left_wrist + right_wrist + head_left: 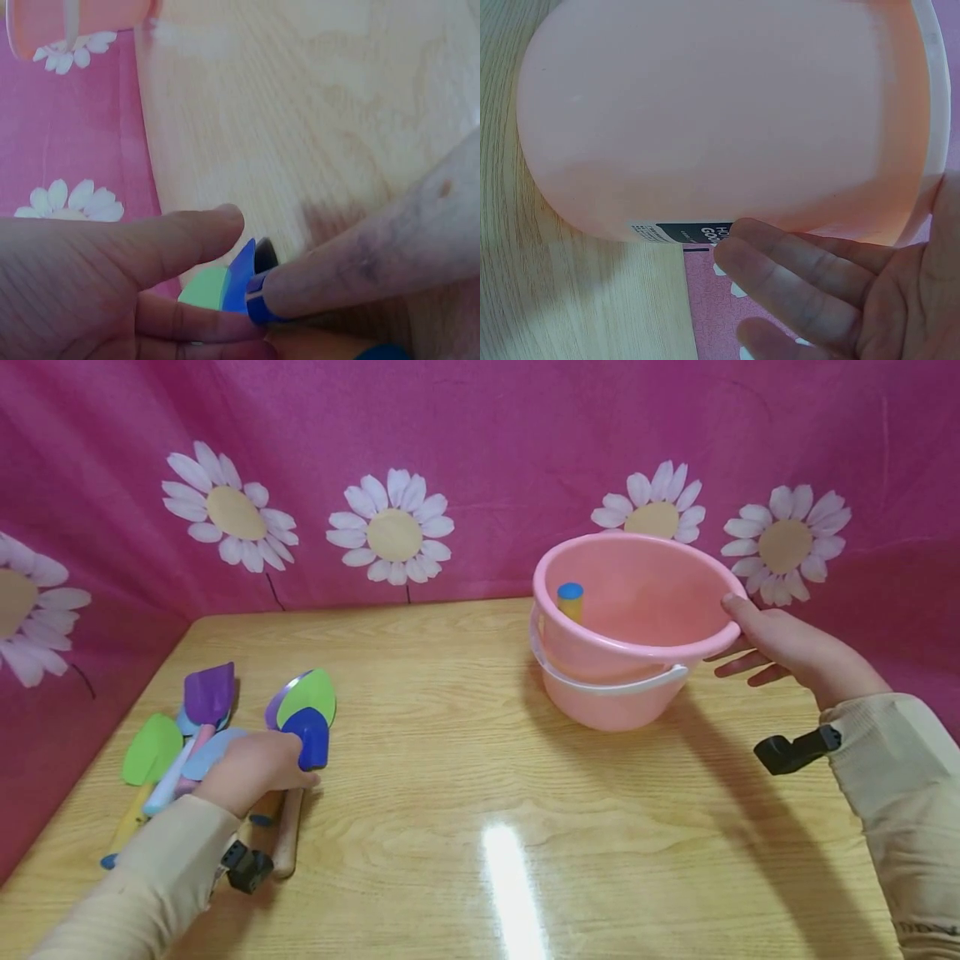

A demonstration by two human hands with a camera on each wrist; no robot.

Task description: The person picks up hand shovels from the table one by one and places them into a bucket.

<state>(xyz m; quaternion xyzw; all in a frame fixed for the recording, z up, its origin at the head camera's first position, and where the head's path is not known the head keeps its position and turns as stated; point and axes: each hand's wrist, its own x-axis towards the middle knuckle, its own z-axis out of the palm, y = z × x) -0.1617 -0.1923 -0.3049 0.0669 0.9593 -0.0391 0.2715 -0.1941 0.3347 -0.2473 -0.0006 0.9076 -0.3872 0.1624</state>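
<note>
Pink bucket (611,712): its rim sits between the thumb and fingers of the right hand (791,647), thumb hooked over the edge, fingers reaching along the outer wall (a dark label (679,232) shows beside the fingertips). The left hand (258,764) is loose, over the dark blue shovel (315,747); its thumb stands clear of the wooden handle, fingers lie by the blue collar.

Shovel position: left part of the table (420,710), blade overlapping a green blade (311,689). Nearby, left of it: a purple shovel (210,693), a light blue blade (213,752) and a green shovel (152,752) with yellow handle.

Bucket position: right of centre, far side, well apart from the shovels. White bail (622,689) hangs against its side; a blue-capped handle (570,602) shows inside. Behind: magenta cloth (510,460) with daisies.
</note>
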